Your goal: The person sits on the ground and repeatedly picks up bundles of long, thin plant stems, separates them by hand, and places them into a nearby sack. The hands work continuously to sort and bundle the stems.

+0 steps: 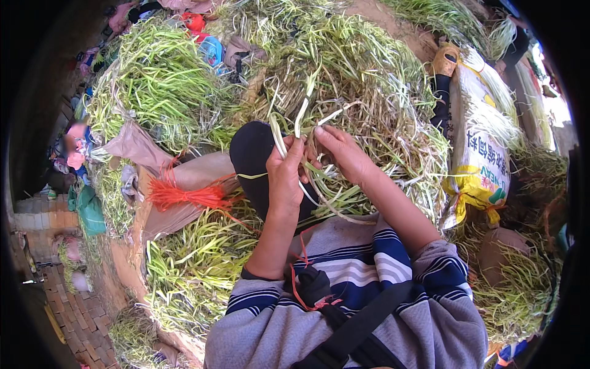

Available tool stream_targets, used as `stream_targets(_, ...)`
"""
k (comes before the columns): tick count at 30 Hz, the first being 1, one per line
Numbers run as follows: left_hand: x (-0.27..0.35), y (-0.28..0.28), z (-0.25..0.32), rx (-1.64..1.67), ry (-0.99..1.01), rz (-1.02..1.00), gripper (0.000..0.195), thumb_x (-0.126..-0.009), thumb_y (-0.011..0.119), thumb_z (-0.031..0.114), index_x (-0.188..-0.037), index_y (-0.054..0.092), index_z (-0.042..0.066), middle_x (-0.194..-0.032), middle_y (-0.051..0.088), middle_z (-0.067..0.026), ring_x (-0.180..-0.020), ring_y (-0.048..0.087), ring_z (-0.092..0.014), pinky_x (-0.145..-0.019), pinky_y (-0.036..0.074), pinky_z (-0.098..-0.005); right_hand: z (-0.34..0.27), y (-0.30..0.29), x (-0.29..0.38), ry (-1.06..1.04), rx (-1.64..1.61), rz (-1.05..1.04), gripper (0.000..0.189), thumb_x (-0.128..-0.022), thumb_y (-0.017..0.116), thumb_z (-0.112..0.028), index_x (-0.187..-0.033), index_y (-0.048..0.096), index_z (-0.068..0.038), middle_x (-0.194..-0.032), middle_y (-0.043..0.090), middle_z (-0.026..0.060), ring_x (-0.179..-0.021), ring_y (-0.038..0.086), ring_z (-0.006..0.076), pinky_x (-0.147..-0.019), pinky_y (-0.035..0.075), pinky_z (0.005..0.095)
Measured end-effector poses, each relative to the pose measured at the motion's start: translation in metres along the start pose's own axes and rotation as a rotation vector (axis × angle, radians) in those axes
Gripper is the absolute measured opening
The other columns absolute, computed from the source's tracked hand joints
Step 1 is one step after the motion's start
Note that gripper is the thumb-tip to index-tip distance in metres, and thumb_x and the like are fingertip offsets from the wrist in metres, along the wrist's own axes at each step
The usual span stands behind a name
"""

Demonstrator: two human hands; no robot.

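Observation:
My left hand (pixel 288 168) is closed around a few pale green garlic shoots (pixel 302 110) that stick up above the thumb, their lower ends curving down past the wrist. Close beside it, my right hand (pixel 339 152) pinches thin, dry-looking stems between thumb and fingers; a long pale stalk hangs below. Both hands are above my dark-clad knee. In front lies a large heap of loose green and brown stalks (pixel 341 83). A bundle of orange-red plastic ties (pixel 191 194) rests at the left on a brownish cloth or sheet.
Another leafy green heap (pixel 156 87) rises at the upper left, near a blue plastic basket (pixel 212 50). At the right, a stuffed white and yellow printed sack (pixel 481 157) has pale shoots on it. More leaves (pixel 193 263) lie by my left elbow. Other people sit at the far left.

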State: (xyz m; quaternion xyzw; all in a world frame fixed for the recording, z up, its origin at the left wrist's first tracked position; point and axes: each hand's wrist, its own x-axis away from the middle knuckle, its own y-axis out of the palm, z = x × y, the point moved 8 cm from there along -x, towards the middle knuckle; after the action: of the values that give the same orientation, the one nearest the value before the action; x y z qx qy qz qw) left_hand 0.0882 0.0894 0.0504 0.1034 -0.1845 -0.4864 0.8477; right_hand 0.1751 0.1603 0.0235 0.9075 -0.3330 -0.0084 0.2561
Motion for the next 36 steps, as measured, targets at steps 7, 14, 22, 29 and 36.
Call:
stream_targets(7, 0.015, 0.009, -0.013, -0.091, -0.073, -0.108, 0.024, -0.094, 0.052, 0.027, -0.099, 0.056, 0.003, -0.073, 0.062, -0.0044, -0.06, 0.062, -0.01, -0.039, 0.032, -0.0146, -0.005, -0.002, -0.009, 0.055, -0.517, 0.15, 0.024, -0.092, 0.054, -0.025, -0.106, 0.05, -0.005, -0.08, 0.059, 0.0095, -0.059, 0.058, 0.0217, -0.035, 0.045, 0.033)
stream_targets(14, -0.003, 0.013, 0.023, -0.555, 0.182, -0.042, 0.026, -0.092, 0.055, 0.028, -0.09, 0.061, 0.003, -0.069, 0.059, -0.0005, -0.052, 0.047, -0.002, -0.041, 0.028, -0.0158, -0.015, -0.019, -0.007, -0.061, -0.254, 0.278, 0.016, -0.084, 0.063, -0.012, -0.097, 0.061, -0.003, -0.087, 0.063, 0.0023, -0.078, 0.055, 0.0106, -0.073, 0.043, 0.0273)
stream_targets(22, -0.026, -0.012, 0.016, -0.014, 0.132, 0.175, 0.02, -0.094, 0.053, 0.026, -0.091, 0.055, 0.006, -0.083, 0.062, -0.0061, -0.067, 0.063, -0.014, -0.041, 0.033, -0.0174, -0.009, -0.011, -0.001, -0.107, -0.519, 0.357, 0.021, -0.09, 0.054, -0.014, -0.107, 0.049, -0.003, -0.095, 0.062, 0.0107, -0.087, 0.062, 0.0212, -0.072, 0.053, 0.0371)
stream_targets(29, -0.059, -0.072, 0.041, 0.615, 0.001, -0.024, 0.015, -0.092, 0.056, 0.022, -0.084, 0.055, 0.009, -0.076, 0.057, 0.0009, -0.069, 0.055, -0.009, -0.034, 0.03, -0.0168, 0.003, -0.009, 0.006, -0.047, -0.874, 0.18, 0.015, -0.097, 0.043, -0.026, -0.093, 0.044, -0.012, -0.065, 0.045, -0.0023, -0.055, 0.041, 0.0114, -0.063, 0.041, 0.0293)
stream_targets(36, -0.052, -0.161, 0.087, 0.828, 0.123, 0.223, 0.016, -0.093, 0.054, 0.022, -0.083, 0.05, 0.01, -0.071, 0.054, 0.0029, -0.06, 0.053, -0.007, -0.034, 0.027, -0.0187, -0.005, -0.111, 0.074, 0.102, -0.369, 0.208, 0.016, -0.095, 0.046, -0.026, -0.093, 0.05, -0.01, -0.059, 0.039, -0.0047, -0.046, 0.033, 0.0064, -0.052, 0.035, 0.0245)
